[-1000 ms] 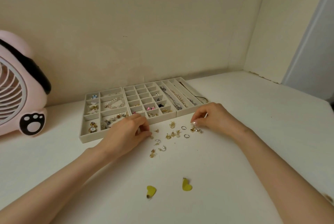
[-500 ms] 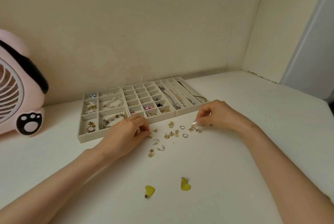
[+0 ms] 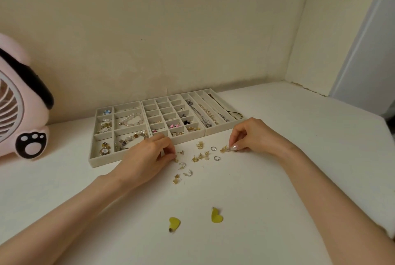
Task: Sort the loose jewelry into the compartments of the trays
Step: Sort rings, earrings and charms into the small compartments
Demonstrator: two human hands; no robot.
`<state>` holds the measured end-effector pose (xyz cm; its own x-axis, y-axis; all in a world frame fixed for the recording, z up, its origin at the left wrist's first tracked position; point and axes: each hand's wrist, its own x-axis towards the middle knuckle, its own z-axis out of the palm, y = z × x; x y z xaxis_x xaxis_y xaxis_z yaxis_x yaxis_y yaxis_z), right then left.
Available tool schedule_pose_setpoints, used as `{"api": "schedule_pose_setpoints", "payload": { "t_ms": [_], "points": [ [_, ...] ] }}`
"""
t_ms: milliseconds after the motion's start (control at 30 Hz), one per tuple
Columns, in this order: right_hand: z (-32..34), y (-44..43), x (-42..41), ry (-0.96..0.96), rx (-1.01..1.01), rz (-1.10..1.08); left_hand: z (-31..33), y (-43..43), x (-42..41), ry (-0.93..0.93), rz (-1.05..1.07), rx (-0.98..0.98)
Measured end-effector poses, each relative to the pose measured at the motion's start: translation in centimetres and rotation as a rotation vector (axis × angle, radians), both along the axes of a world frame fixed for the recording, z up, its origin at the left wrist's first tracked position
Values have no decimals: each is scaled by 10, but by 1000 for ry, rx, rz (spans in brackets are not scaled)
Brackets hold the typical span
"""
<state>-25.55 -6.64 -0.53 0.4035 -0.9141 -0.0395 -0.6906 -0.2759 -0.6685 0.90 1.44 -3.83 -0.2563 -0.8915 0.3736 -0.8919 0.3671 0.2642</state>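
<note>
Because the table point(image 3: 277, 179) is smooth and pale, anything dropped on it could skid toward the bottom of the frame and be hard to spot. The fan point(image 3: 19, 102) fills the left edge of the frame. Whether it is running cannot be told, but a draught from it could shift the lightest pieces.

The trays point(image 3: 102, 162) sit three side by side at mid-frame. They have many small cells, several already filled, so a piece let go from too high might bounce into the wrong one.

The left hand point(image 3: 145, 157), just below the left tray, has its fingers curled and its thumb and forefinger tips meeting at a tiny stud point(image 3: 176, 160). Whether they grip it cannot be told, and a poor pinch could flick it away. The right hand point(image 3: 254, 136), right of centre, pinches a gold piece point(image 3: 223, 149) on the table with thumb and forefinger, the other fingers curled. Lifting it might drag a neighbour along.

Two hearts point(image 3: 174, 223) lie apart at lower centre, where a forearm could sweep them off. The loose jewelry point(image 3: 199, 155) lies between the hands, just below the trays, and the rings point(image 3: 213, 148) there could roll if nudged.
</note>
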Motion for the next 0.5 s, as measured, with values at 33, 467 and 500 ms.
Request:
{"api": "schedule_pose_setpoints", "payload": {
  "t_ms": [33, 467, 500],
  "points": [
    [-1, -1, 0, -10, 0, -4, 0, 0, 0, -2, -2, -1],
    [-1, -1, 4, -85, -113, -41, 0, 1, 0, 15, 5, -4],
    [-1, 3, 9, -123, -158, -16, 0, 1, -1, 22, 5, -8]
  ]
}}
